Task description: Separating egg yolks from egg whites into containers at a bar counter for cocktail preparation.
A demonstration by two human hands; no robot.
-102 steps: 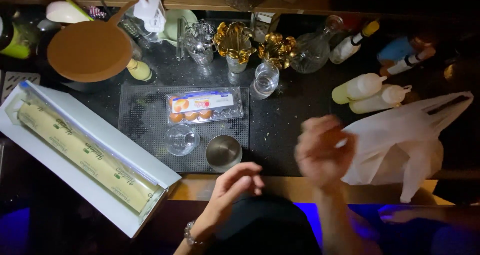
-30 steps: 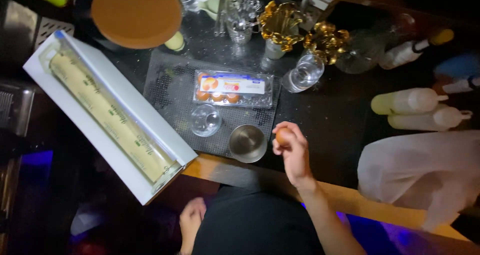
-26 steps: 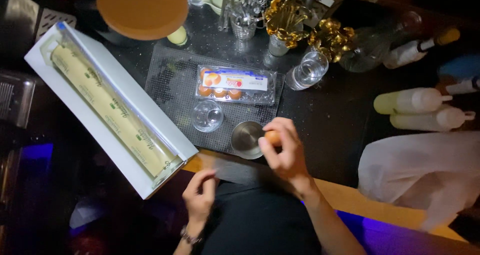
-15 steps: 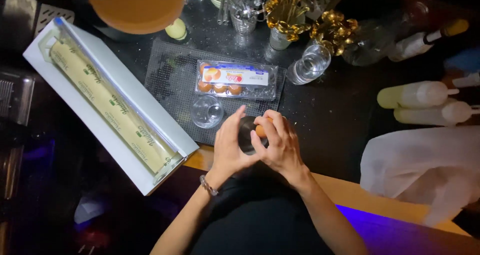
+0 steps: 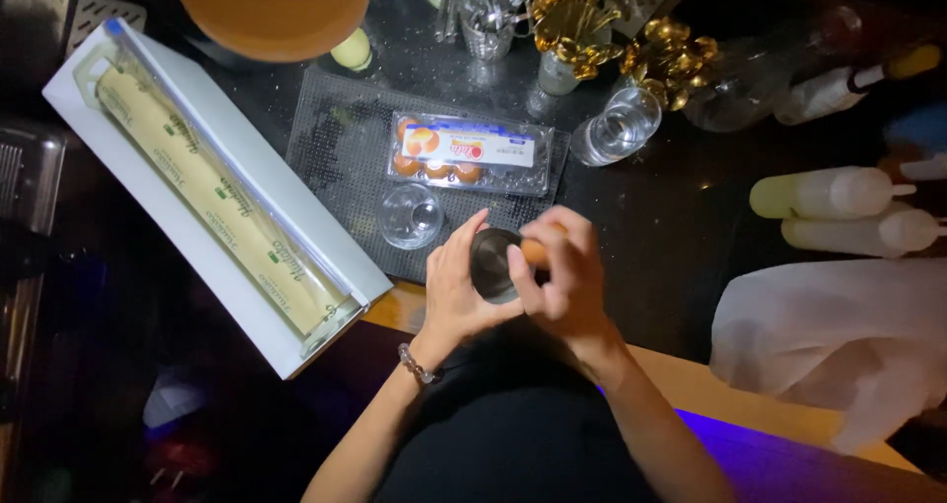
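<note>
My right hand [image 5: 567,276] grips a brown egg [image 5: 534,252] right over a small metal cup [image 5: 492,263] on the dark bar mat [image 5: 330,138]. My left hand [image 5: 457,284] curls around the cup's left side, thumb reaching toward the egg. Just beyond the cup lies a clear plastic egg carton [image 5: 472,152] with several brown eggs inside. A small empty glass [image 5: 410,216] stands to the left of the cup.
A long white cling-film dispenser box [image 5: 202,182] lies diagonally at left. A glass of water [image 5: 619,128], gold ornaments [image 5: 621,30], squeeze bottles [image 5: 838,207] and a white plastic bag [image 5: 838,350] sit to the right. An orange round lid [image 5: 271,10] is at the top.
My right hand brought the egg from beside the metal cup to over it. My left hand rose from below the counter edge and closed around the cup.
</note>
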